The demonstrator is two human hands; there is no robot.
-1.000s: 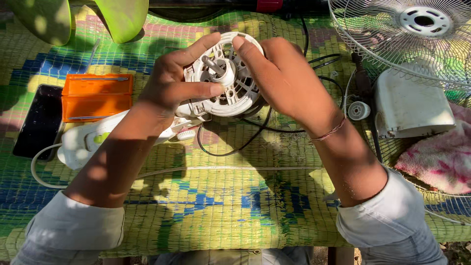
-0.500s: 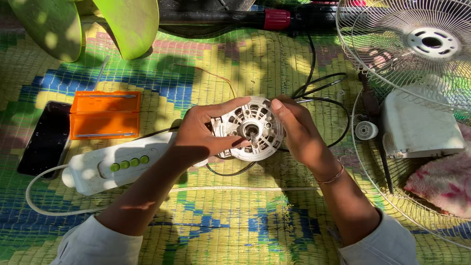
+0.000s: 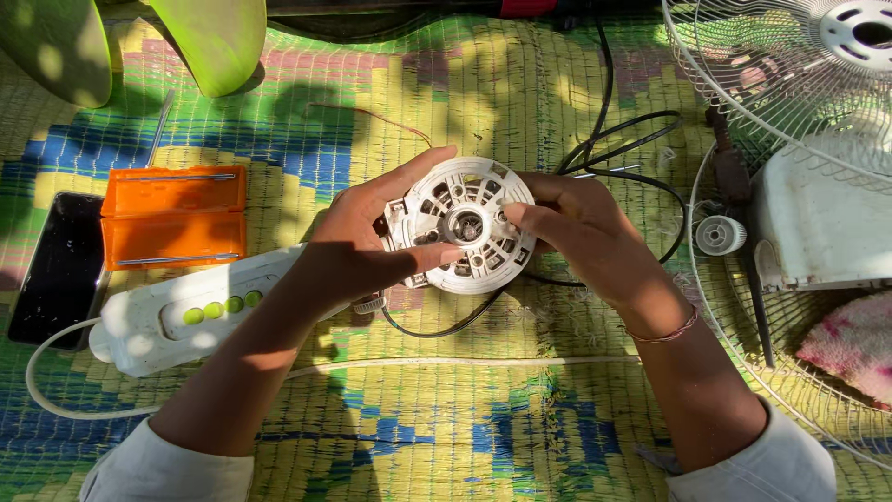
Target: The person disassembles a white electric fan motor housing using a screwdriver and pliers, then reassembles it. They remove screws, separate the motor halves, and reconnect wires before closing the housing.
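Both your hands grip one round white fan motor (image 3: 465,226) just above the woven mat (image 3: 465,418): left hand (image 3: 367,244) on its left edge, right hand (image 3: 581,232) on its right. Nearby lie one orange case (image 3: 174,216), one black phone (image 3: 58,270), one white control box (image 3: 186,314), two green fan blades (image 3: 209,37).

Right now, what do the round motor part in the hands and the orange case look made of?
Motor part: looks like white moulded plastic, matt, with slotted vents and ribs; the hub at its centre could be metal, hard to tell. Orange case: probably plastic, smooth with a slight sheen, and thin silvery strips along it, possibly metal.
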